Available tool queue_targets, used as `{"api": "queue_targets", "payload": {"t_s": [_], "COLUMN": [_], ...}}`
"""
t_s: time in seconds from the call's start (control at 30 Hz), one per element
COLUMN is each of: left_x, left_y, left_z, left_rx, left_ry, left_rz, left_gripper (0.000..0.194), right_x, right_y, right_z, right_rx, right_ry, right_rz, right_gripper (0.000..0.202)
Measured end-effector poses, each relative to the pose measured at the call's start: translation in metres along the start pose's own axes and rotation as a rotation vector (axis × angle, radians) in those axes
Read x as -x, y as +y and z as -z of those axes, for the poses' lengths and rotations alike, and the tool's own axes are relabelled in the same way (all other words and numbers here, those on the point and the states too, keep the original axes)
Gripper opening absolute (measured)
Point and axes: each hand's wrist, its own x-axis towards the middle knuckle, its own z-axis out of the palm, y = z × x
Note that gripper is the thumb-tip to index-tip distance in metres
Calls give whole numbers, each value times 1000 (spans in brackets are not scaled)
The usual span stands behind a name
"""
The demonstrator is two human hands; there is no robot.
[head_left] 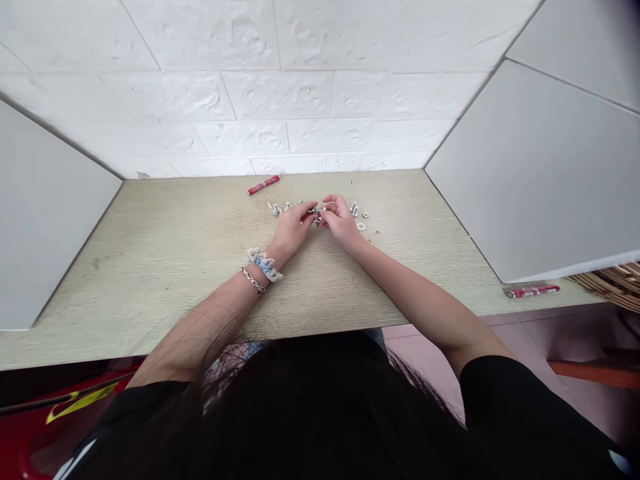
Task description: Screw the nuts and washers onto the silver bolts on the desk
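My left hand (295, 225) and my right hand (341, 217) meet over the middle of the wooden table. Between their fingertips is a small metal bolt (317, 211), pinched from both sides. Its fine details are too small to tell. Just left of my left fingers, a bolt (277, 210) stands on the table, with more metal hardware partly hidden behind that hand. On the other side, another bolt (355, 209) stands close to my right hand. A nut (366, 215) and a flat washer (361, 227) lie beside it.
A red tube-shaped packet (263, 185) lies near the white brick-pattern wall. Another red packet (533, 291) is at the table's right front edge, next to a wicker item (613, 283). Grey panels (545, 167) rise at both sides of the table (190, 233).
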Motion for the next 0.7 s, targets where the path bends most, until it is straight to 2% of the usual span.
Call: {"api": "queue_targets", "payload": {"t_s": [0.13,0.3,0.43,0.57,0.7], "left_x": [2,4,3,2,1], "left_y": [1,3,2,0,-1], "left_z": [1,1,1,0,0], "left_rx": [20,19,20,5,-1], "left_ry": [9,28,44,59,54], "left_rz": [-26,-86,-94,-85,-74], "left_gripper": [26,26,25,25,24], "right_x": [0,-2,-2,-4,-5], "right_y": [0,0,-3,-5,-9], "right_z": [1,4,5,6,6], "right_rx": [-3,51,105,89,14], "right_ry": [-1,-13,-18,-40,-55], "right_rz": [-19,-55,-104,-133,-183], "right_gripper": [27,60,68,57,24]}}
